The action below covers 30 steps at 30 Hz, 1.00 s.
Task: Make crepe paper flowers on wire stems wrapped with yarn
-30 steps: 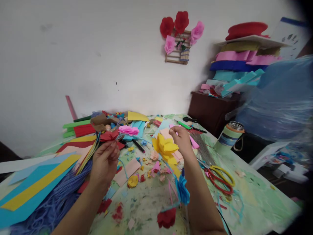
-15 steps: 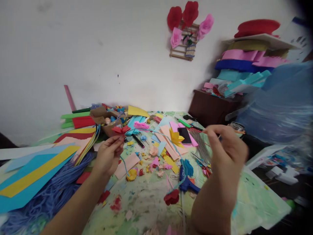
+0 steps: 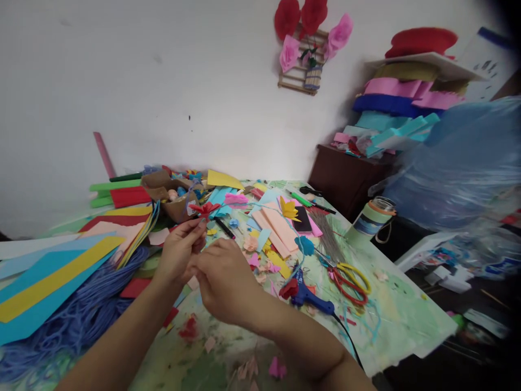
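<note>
- Red paper flower (image 3: 204, 209), left of frame centre: base pinched in left hand's (image 3: 181, 245) fingertips.
- Right hand (image 3: 224, 277) just beside, fingers curled; fingertips hidden, cannot tell what they grip.
- Blue glue gun (image 3: 312, 298), lower right: tip partly behind dark red flower (image 3: 288, 289).
- Red wall flowers (image 3: 314, 16): cut off, top edge.

red flower (image 3: 204, 210): matt paper | glue gun (image 3: 315, 298): smooth plastic | flask rim (image 3: 383, 203): shiny metal
</note>
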{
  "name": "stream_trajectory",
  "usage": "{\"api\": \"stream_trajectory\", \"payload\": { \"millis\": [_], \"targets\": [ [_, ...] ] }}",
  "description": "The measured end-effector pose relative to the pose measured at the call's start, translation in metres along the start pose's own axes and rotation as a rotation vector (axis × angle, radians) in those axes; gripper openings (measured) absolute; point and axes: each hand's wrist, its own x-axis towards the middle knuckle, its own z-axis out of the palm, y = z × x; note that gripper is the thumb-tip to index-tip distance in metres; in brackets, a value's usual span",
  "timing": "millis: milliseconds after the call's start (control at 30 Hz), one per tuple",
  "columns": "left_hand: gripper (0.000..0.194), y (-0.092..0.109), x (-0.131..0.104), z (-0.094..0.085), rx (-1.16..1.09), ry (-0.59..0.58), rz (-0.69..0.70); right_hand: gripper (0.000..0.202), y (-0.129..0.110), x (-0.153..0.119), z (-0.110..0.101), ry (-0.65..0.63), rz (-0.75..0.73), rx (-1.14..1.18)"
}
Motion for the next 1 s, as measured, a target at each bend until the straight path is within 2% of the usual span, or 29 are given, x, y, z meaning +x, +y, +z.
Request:
{"api": "stream_trajectory", "payload": {
  "millis": [100,367,600,767,1000],
  "targets": [
    [0.026,0.002,-0.002,0.001,-0.008,-0.003,-0.042,0.013,0.014,0.005,0.014,0.018,0.085,-0.057],
    [0.021,0.008,-0.006,-0.002,-0.094,-0.090,0.006,0.018,0.026,0.009,0.016,0.118,0.215,-0.064],
    [0.013,0.003,-0.012,0.004,-0.112,-0.108,0.065,0.012,0.043,0.012,0.031,0.204,0.327,0.125],
    [0.015,0.000,-0.016,0.008,-0.068,-0.105,0.144,0.015,0.043,0.012,0.031,0.273,0.306,0.276],
    [0.017,-0.001,-0.018,0.006,-0.109,-0.089,0.147,0.021,0.038,0.011,0.031,0.365,0.272,0.368]
  ]
}}
